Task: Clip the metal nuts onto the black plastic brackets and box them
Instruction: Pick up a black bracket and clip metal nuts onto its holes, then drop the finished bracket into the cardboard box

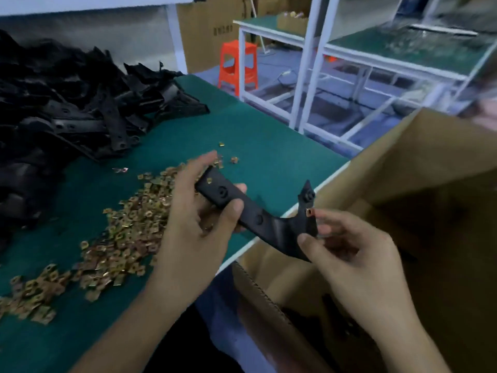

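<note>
Bracket [258, 219]: between nut heap [126, 238] and box [416, 170].
Left hand [193, 219]: fingers curled round bracket.
Right hand [355, 251]: fingers pinch bracket end.

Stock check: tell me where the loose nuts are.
Head view, left: the nuts lie heaped on the green table, between the bracket pile and the left hand.

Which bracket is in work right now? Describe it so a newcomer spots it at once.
Find the edge of the green bench beside the open cardboard box. There the left hand and right hand hold one black bracket off the surface. Unlike the pile at back left, it shows a brass-coloured nut at its forked end.
</note>
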{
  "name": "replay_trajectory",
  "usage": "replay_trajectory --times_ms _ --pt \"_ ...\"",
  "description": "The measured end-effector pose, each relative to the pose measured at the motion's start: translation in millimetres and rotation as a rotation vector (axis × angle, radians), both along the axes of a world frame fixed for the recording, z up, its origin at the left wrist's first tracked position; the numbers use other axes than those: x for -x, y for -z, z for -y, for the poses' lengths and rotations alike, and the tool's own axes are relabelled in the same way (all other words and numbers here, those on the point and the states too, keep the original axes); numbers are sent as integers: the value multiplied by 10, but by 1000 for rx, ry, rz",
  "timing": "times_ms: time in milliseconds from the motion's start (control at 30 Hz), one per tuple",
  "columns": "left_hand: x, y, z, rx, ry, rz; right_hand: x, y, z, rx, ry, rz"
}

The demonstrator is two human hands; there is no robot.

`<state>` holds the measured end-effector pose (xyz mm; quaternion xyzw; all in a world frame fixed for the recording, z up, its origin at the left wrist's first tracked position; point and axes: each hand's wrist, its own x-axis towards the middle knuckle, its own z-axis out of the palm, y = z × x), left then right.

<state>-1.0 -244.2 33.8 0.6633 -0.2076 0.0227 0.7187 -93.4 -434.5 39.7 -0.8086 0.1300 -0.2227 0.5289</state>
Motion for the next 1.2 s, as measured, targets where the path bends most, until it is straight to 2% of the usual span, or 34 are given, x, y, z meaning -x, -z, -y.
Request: replay_trajectory --times_ms 100,233,300,400,433,500,533,600,733,800,900,1000,1067,1133,1200 --pt "75 203 395 -90 51 3 252 139 297 -8 80 -69" --pt "128 547 878 -329 102 -5 525 395 659 36 133 -245" --pt "123 730 1064 -465 186 -72 629 541 802 78 122 -406" --pt "96 978 1223 -759 269 -27 744 741 976 154 19 -771" --pt "86 1037 1249 -796 299 -73 764 792 1021 157 -41 -887" --pt "70 1115 1245 -851 339 -127 776 843 1070 131 -101 -1025" --pt "69 1108 1235 -906 335 -93 768 849 1084 132 -93 -1041" --pt "72 1056 1195 -966 300 21 725 827 1091 157 -66 -1028" --pt "120 729 1007 -886 274 215 451 674 976 173 -124 -951" --pt "103 556 885 -850 271 268 216 568 833 213 -134 -825" --pt "5 325 583 -756 146 289 -250 385 432 224 -122 -477" --pt "-181 162 102 -667 -146 332 -725 241 -76 276 -223 -165" --pt "-339 86 -336 -667 -466 360 -1087 215 -388 364 -333 -40" --pt "-492 61 -863 -753 -819 335 -1437 174 -702 375 -505 -73" --pt "-623 75 -1417 -885 -1124 197 -1766 103 -1026 470 -681 -167"
